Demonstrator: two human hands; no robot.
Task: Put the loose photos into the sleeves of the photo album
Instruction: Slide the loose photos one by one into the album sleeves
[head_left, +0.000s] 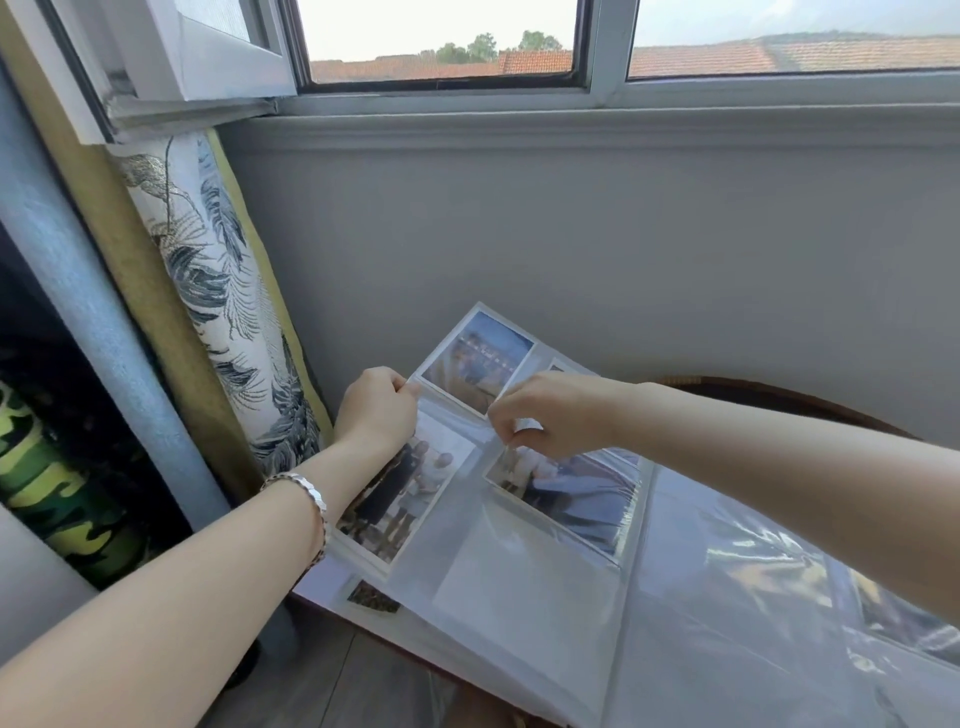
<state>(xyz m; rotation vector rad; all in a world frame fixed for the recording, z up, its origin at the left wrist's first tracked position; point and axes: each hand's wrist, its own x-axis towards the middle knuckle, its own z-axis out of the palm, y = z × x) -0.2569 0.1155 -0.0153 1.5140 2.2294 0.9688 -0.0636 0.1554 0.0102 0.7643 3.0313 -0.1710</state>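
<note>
Below the window (441, 47) and its grey wall, the photo album (519, 582) lies open. At the album's far left corner, a photo (475, 358) sits in the top sleeve (464, 318). Your left hand (376, 410) pinches the sleeve's left edge, and your right hand (550, 415) pinches at the photo's near corner. Expect light, flexible paper and limp, slippery film. Grip edges only and avoid creasing the print.

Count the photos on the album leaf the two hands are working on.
3 on the album leaf: blue photo at top between left hand and right hand, left group photo and right group photo below them. A sliver behind the right hand may be a fourth.
</note>
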